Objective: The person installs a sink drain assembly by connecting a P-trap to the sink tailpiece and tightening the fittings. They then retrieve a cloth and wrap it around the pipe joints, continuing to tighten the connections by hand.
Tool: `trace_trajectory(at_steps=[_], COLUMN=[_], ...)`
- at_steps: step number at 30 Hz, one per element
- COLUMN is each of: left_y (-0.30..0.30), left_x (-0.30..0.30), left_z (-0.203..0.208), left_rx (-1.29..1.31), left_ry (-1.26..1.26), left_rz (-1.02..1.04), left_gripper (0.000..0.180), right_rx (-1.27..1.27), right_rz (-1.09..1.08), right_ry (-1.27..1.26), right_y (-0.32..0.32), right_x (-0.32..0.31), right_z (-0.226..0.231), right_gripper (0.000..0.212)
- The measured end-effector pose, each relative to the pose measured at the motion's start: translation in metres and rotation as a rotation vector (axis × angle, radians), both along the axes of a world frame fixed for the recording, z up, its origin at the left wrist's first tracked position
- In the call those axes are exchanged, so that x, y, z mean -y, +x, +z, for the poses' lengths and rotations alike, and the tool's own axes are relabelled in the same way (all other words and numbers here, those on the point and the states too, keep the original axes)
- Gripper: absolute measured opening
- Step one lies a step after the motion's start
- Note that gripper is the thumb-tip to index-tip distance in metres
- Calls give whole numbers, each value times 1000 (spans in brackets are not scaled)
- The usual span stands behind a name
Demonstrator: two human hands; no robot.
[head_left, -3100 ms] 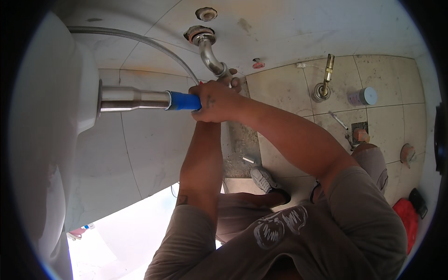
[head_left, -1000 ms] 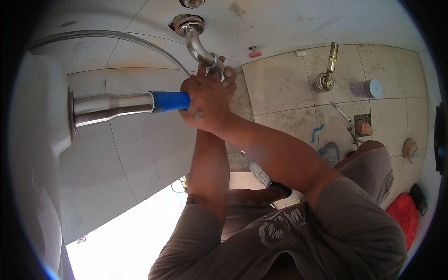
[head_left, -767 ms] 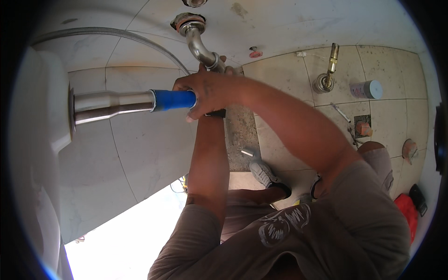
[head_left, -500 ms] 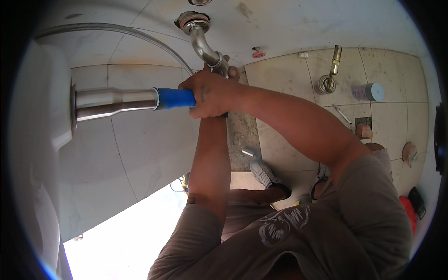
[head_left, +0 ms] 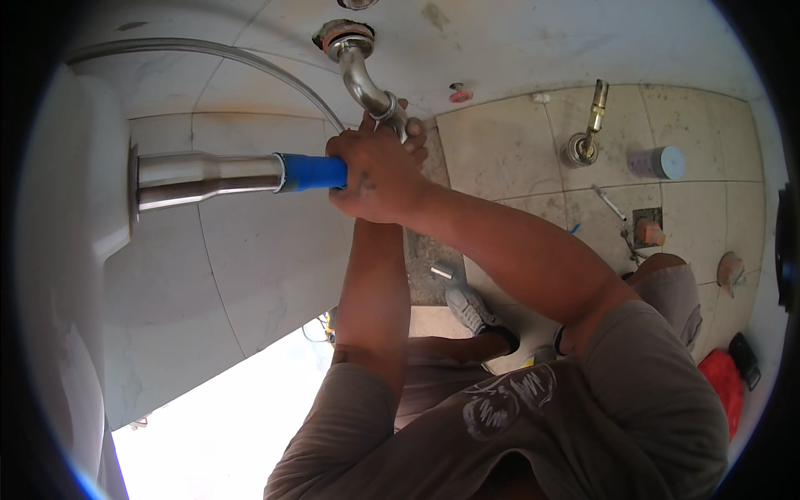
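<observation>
My right hand is closed round the joint where the blue sleeve of the chrome tailpiece ends, knuckles up, fingers wrapped tight so the fitting under them is hidden. The tailpiece runs out from the underside of the white basin at the left edge of view, blue end just touching my fist. My left hand sits behind the right one, only fingertips showing by the curved chrome trap pipe; can't tell how far it's closed or what it has. That pipe bends up into a round wall flange at the top edge of the tiled wall. A thin hose arcs from the basin toward the pipe. On the tiled floor, far side: a brass valve standing in its socket, a small cylindrical can on its side w/ pale blue end, contents not visible. Near the floor's right edge, a red bag. Small metal bit lies near my shoe.
</observation>
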State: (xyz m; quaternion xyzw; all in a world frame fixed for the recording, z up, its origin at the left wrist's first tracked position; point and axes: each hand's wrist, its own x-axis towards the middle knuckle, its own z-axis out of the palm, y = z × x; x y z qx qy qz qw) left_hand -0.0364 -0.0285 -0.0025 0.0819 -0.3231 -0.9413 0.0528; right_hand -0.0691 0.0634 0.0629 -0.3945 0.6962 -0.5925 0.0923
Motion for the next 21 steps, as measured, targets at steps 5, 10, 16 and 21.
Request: trace_trajectory(at_steps=[5,10,16,21], left_y=[-13,-14,-13,-13], left_x=[-10,14,19,15], left_z=[-4,4,11,13], left_rx=[185,215,315,305], left_ry=[-98,291,202,192], left_rz=[279,-128,-105,-47], left_gripper=[51,48,49,49], right_rx=[470,597,594,558], right_rz=[15,-28,100,87], right_ry=[-145,50,10,47], right_y=[-36,-84,-94,-95], right_x=[-37,-17,-9,-8], right_z=[5,5,3,6], right_gripper=[65,68,44,39])
